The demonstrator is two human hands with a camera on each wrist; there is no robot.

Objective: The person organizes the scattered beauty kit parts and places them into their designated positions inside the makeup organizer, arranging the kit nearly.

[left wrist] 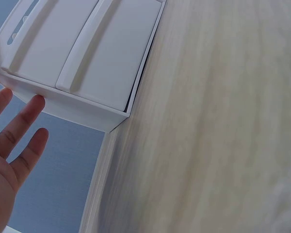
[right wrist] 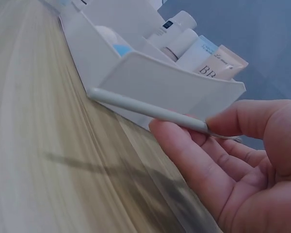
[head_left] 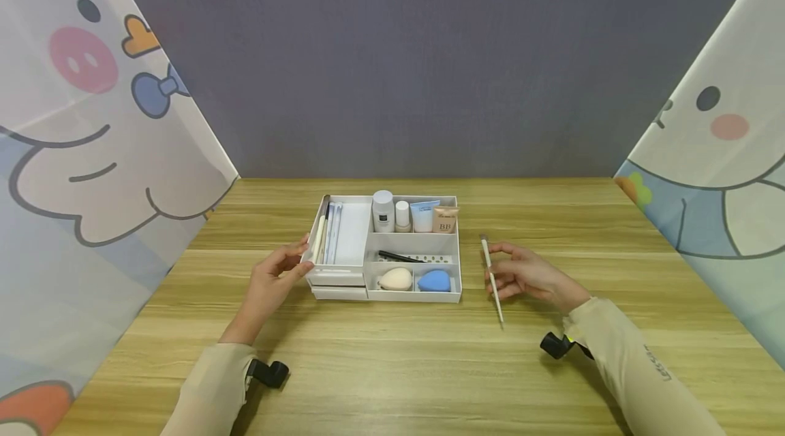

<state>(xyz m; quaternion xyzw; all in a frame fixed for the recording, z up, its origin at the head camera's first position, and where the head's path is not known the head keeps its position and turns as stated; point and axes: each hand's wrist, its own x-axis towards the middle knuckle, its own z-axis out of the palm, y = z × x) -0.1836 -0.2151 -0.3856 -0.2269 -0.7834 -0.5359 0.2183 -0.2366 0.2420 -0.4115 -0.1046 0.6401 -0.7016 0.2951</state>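
My right hand pinches a white-handled makeup brush between thumb and fingers, right of the white organizer box. The brush tilts, its bristle end pointing away and its thin end toward me. In the right wrist view the handle crosses in front of the box's side wall. At the box's front left corner, my left hand touches the rim and side with thumb and fingertips. Its fingers are spread and fairly straight in the left wrist view. Several brushes lie in the left compartment beside that hand.
The box's back right compartment holds a white bottle, a small white-capped bottle, a blue-white tube and a BB tube. A black pen-like stick, a cream sponge and a blue sponge lie nearer. Drawers face front.
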